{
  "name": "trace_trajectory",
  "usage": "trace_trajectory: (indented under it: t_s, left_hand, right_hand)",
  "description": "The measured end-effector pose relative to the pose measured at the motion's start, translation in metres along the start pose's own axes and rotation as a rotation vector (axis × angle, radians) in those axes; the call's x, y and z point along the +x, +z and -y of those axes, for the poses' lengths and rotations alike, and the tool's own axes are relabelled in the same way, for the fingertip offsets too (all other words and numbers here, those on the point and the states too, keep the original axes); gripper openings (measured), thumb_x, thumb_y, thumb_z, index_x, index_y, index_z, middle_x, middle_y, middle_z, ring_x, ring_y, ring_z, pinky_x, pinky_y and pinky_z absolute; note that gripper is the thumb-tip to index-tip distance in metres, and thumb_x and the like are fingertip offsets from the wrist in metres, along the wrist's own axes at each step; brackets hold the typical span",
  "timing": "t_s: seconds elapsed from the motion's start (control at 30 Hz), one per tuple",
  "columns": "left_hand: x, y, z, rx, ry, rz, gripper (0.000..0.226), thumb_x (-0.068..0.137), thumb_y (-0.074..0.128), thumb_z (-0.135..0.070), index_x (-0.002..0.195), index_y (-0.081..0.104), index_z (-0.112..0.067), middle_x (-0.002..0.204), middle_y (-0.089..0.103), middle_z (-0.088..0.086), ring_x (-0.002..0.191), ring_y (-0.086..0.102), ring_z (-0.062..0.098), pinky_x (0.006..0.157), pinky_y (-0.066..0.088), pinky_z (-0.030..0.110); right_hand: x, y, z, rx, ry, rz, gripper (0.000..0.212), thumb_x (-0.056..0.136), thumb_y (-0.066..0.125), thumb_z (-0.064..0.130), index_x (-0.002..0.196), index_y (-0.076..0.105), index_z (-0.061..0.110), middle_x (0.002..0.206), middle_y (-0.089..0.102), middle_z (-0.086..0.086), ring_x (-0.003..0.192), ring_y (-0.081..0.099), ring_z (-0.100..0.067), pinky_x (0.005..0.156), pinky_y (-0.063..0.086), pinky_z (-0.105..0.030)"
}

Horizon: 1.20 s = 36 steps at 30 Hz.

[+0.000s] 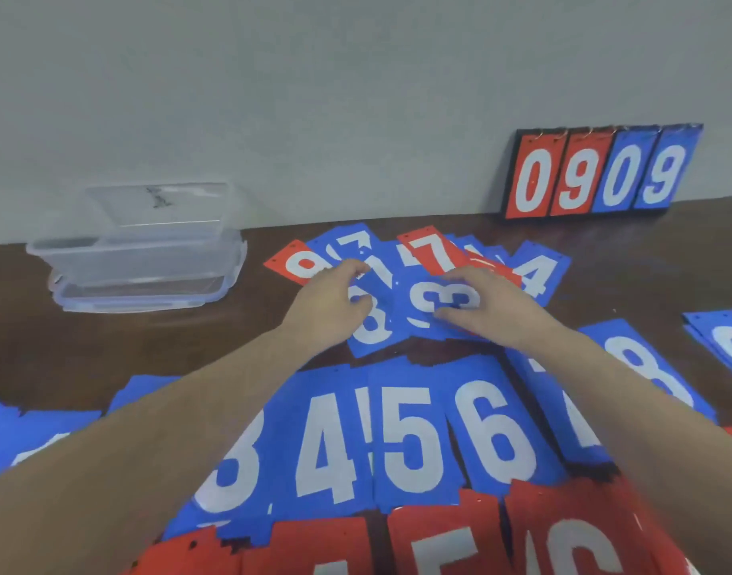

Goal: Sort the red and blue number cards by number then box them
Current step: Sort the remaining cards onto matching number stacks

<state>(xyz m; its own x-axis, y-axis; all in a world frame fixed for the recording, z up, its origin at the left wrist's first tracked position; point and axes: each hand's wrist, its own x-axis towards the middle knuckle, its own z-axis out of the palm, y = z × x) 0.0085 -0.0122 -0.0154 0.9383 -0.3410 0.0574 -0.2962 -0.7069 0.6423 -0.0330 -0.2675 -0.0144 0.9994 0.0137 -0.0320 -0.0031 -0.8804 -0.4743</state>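
A loose heap of red and blue number cards (418, 259) lies mid-table. My right hand (486, 302) pinches a blue 3 card (443, 309) on the heap. Beside it, my left hand (329, 298) rests with curled fingers on a blue 8 card (370, 329); whether it grips the card is unclear. Nearer me runs a sorted row of blue piles showing 3, 4 (327, 441), 5 (414, 433), 6 (490, 433), and a blue 8 (646, 367) to the right. Red piles (439, 541) line the bottom edge.
A clear plastic box (136, 251) with its lid stands at the back left by the wall. A flip scoreboard (600, 172) reading 0909 leans against the wall at the back right. More blue cards lie at the far left (32, 433) and far right (725, 346).
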Motion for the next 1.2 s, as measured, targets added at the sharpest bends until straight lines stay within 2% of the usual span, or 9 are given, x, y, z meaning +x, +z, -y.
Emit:
trace_trajectory:
  t_s: [0.1,0.2,0.43,0.53,0.63,0.83,0.93,1.07,1.2]
  left_hand:
    - [0.016,0.018,-0.003,0.066,-0.013,0.021,0.046,0.099,0.056,-0.028,0.144,0.045,-0.025,0.139,0.055,0.0,0.101,0.06,0.016,0.093,0.051,0.036]
    - [0.023,0.031,-0.006,0.057,-0.006,0.028,0.044,0.1,0.053,-0.03,0.143,0.044,-0.026,0.137,0.056,0.001,0.096,0.059,0.019,0.09,0.051,0.036]
    - [0.029,0.045,-0.007,0.1,0.047,0.041,0.046,0.1,0.055,-0.04,0.142,0.046,-0.025,0.139,0.055,-0.003,0.119,0.056,0.017,0.102,0.048,0.04]
    - [0.033,0.051,-0.006,0.277,0.047,-0.02,0.05,0.1,0.051,-0.047,0.145,0.043,-0.025,0.158,0.037,-0.003,0.147,0.03,0.018,0.119,0.027,0.043]
    - [0.045,0.053,-0.005,0.335,-0.01,-0.079,0.052,0.103,0.04,-0.049,0.15,0.037,-0.027,0.166,0.018,-0.002,0.155,0.006,0.018,0.123,0.008,0.043]
    - [0.063,0.058,0.0,0.359,-0.14,-0.015,0.067,0.101,0.029,-0.061,0.157,0.023,-0.026,0.167,0.018,0.001,0.155,0.008,0.02,0.124,0.009,0.048]
    - [0.061,0.06,0.002,0.401,-0.145,0.003,0.079,0.096,0.034,-0.07,0.159,0.016,-0.027,0.167,0.014,-0.001,0.155,0.008,0.019,0.124,0.009,0.048]
    - [0.061,0.058,0.0,0.328,-0.179,-0.03,0.086,0.091,0.044,-0.074,0.159,0.015,-0.031,0.165,0.024,-0.005,0.153,0.015,0.017,0.123,0.011,0.046]
    - [0.061,0.05,0.0,0.357,-0.177,-0.046,0.077,0.092,0.047,-0.07,0.156,0.022,-0.035,0.15,0.047,-0.004,0.143,0.037,0.019,0.119,0.017,0.048]
  right_hand:
    - [0.02,-0.007,-0.017,-0.115,-0.042,0.113,0.082,0.075,0.07,0.072,0.146,0.045,0.04,0.149,0.047,0.015,0.139,0.042,-0.013,0.112,0.038,-0.035]
    - [0.031,-0.007,-0.028,-0.213,-0.073,0.129,0.086,0.074,0.066,0.078,0.148,0.041,0.043,0.152,0.045,0.013,0.141,0.038,-0.016,0.114,0.035,-0.04]
    - [0.037,-0.006,-0.031,-0.236,-0.081,0.082,0.085,0.074,0.068,0.075,0.149,0.04,0.045,0.151,0.046,0.011,0.144,0.033,-0.02,0.116,0.026,-0.049]
    - [0.031,-0.002,-0.034,-0.213,-0.126,0.009,0.077,0.078,0.065,0.074,0.146,0.046,0.042,0.143,0.055,0.013,0.136,0.045,-0.016,0.11,0.032,-0.04]
    - [0.022,0.004,-0.036,-0.176,-0.146,-0.042,0.073,0.082,0.063,0.07,0.146,0.046,0.04,0.135,0.06,0.014,0.127,0.05,-0.013,0.105,0.033,-0.034]
    - [0.004,0.006,-0.03,-0.012,-0.127,-0.151,0.069,0.09,0.071,0.048,0.15,0.038,0.04,0.136,0.058,0.01,0.125,0.052,-0.012,0.1,0.045,-0.031]
    - [0.003,0.003,-0.032,0.045,-0.068,-0.187,0.07,0.091,0.072,0.042,0.151,0.036,0.04,0.147,0.048,0.01,0.131,0.046,-0.011,0.097,0.041,-0.026]
    - [0.008,0.003,-0.036,0.033,0.024,-0.122,0.081,0.088,0.074,0.042,0.155,0.028,0.038,0.155,0.044,0.008,0.142,0.039,-0.019,0.115,0.034,-0.04]
    - [0.012,0.005,-0.032,-0.006,0.083,-0.139,0.092,0.08,0.079,0.051,0.154,0.027,0.038,0.149,0.049,0.006,0.138,0.041,-0.023,0.115,0.034,-0.05]
